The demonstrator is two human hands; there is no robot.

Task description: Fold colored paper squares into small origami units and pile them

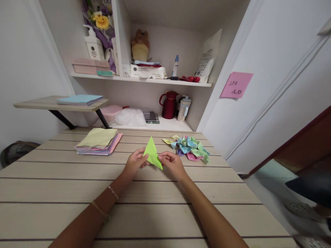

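A bright yellow-green sheet of origami paper, folded into a pointed triangular shape, is held just above the slatted table. My left hand grips its left side, thumb in front and fingers behind. On the other side, my right hand pinches the paper's right edge between thumb and fingertips. To the right lies a heap of folded paper pieces in blue, green, yellow, pink and purple. A stack of square coloured paper, yellow on top, rests at the left.
The slatted table spans the foreground. A small raised shelf at the left bears blue paper. Behind stand a dark red jug and a pale bottle. A pink note is stuck on the right wall.
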